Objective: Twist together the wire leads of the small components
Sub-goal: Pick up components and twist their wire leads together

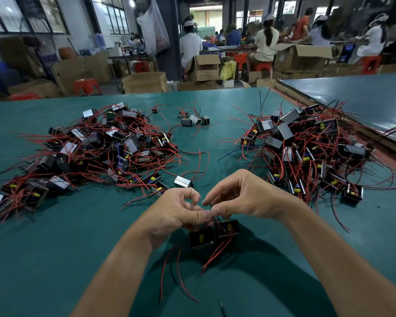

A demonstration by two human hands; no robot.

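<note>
Two components (202, 239) side by side at 6 o'clock on table (55, 236), just below hands. Left hand (178, 211) and right hand (242, 197) both pinch thin black leads (218, 219) between fingertips. Leads likely light, springy, slippery, easily kinked: grip near tips, not bodies.

The fingertips of the left hand (178, 211) and right hand (240, 197) cover most of the thin black wire leads (217, 218) they pinch, so no twist can be made out. The left fingers hide the top of one of the two small black box-shaped components (202, 240). Both forearms and the matte green worktop (55, 248) are cut off at the bottom. Toward the worktop's near edge, a dark wire end (222, 308) is blurred.
</note>
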